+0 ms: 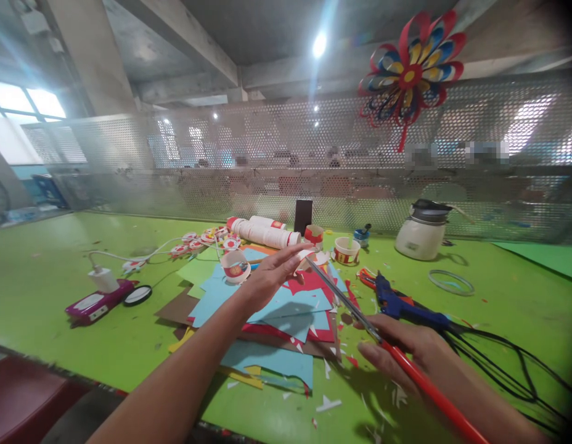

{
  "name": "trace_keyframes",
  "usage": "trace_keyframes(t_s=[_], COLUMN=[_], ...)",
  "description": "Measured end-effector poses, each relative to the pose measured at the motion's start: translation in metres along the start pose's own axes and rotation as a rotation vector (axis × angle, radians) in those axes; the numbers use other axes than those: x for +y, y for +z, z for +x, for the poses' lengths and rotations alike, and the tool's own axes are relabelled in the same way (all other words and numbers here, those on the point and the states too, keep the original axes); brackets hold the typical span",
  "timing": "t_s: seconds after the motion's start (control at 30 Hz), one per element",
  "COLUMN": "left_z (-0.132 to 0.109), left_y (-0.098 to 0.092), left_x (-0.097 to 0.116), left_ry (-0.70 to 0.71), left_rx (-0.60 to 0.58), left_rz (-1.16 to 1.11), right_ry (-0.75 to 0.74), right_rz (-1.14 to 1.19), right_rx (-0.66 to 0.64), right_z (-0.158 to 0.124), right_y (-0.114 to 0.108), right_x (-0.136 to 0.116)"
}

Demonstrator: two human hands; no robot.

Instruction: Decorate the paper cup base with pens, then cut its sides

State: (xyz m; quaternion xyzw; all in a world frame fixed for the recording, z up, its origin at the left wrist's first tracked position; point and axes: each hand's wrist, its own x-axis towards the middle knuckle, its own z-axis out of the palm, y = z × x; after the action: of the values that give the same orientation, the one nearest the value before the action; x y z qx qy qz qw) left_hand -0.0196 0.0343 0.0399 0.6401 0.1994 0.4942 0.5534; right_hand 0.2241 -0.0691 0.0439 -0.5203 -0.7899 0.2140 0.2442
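Note:
My left hand [270,276] is closed on a small white-and-red piece of paper [306,254], pinching it above the stack of coloured paper. With my right hand [418,351] I grip a pair of scissors [338,293] by its red handles, blades pointing away to the left. The blade tips reach the piece in my left hand; whether they are cutting into it I cannot tell. Below lie blue sheets [272,304] with red and brown ones, and white scraps [328,404] are scattered on the green table [151,354].
Right of the stack lies a blue glue gun [415,313] with black cords. Behind are stacked paper cups [265,234], a cut cup [346,251], a phone [303,216] and a white jug [421,234]. A purple power strip [101,301] sits left. A perforated screen [262,142] bounds the back.

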Motion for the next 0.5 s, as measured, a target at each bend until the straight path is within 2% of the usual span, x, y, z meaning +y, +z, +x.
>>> trace_keyframes(t_s=[0.13,0.5], left_z=[-0.0004,-0.0024], left_y=[-0.0004,-0.0021], left_x=[0.0013,0.0003], left_ry=[0.014,-0.02], left_rx=[0.014,-0.027], left_rz=[-0.031,0.073], right_ry=[-0.011,-0.031], right_rz=[-0.024,-0.007], right_rx=[0.0,-0.003], right_z=[-0.0001,-0.0025], right_y=[-0.0005,-0.0003], right_x=[0.0004,-0.0066])
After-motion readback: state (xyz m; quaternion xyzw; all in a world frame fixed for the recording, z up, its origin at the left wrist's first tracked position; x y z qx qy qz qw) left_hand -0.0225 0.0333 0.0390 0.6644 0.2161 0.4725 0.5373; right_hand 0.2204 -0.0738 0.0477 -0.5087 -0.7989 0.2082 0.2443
